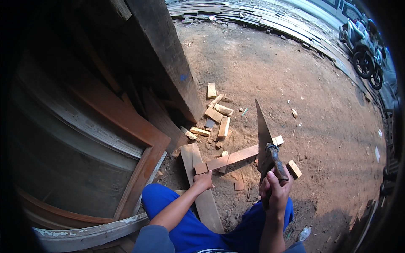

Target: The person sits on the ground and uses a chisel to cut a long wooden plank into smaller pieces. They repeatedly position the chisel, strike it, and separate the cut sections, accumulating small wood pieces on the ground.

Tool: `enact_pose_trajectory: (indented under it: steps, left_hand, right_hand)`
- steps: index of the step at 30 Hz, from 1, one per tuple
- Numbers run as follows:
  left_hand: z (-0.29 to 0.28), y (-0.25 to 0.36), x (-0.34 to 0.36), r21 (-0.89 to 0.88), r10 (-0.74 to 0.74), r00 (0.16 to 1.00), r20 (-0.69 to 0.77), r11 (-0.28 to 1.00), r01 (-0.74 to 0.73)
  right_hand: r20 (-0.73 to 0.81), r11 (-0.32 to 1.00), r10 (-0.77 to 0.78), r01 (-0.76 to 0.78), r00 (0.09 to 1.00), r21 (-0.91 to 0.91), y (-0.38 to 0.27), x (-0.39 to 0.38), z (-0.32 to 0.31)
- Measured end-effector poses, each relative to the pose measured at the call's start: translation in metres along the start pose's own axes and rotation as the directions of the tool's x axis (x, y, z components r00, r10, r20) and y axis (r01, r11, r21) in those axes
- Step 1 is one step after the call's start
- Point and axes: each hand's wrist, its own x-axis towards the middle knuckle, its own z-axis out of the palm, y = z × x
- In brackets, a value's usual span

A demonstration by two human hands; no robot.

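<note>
My right hand (275,187) grips the worn handle of a handsaw (263,126), whose blade points up and away from me at right of centre. My left hand (202,182) is on the near end of a long, narrow reddish wooden strip (233,156), with its fingers curled at that end. The strip lies at an angle, its near end over a wider grey-brown board (204,206) that runs between my knees; its far end reaches past the saw. A small loose block (294,168) lies just right of my right hand.
Several offcuts (223,126) lie on the dirt ground (320,126) ahead. A dark post (173,71) and leaning wooden frames (137,181) stand at my left. Stacked planks (261,21) run along the back. A parked scooter (360,52) stands at the far right.
</note>
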Motion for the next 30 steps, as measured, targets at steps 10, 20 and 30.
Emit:
enact_pose_trajectory:
  steps: [10,20,30]
  left_hand:
    - [0.006,-0.002,0.006,0.004,0.014,1.0,-0.019,1.0,-0.014]
    - [0.009,-0.004,0.016,0.027,0.003,1.0,0.02,1.0,-0.003]
    - [0.003,-0.007,0.017,0.001,0.021,0.999,-0.035,1.0,-0.021]
  right_hand:
    - [-0.013,0.999,0.03,-0.03,0.999,0.013,-0.002,-0.001,-0.002]
    - [-0.001,0.995,0.042,-0.041,0.999,0.088,-0.007,-0.002,-0.002]
    - [0.012,0.992,0.047,-0.048,0.999,0.121,-0.011,-0.006,-0.006]
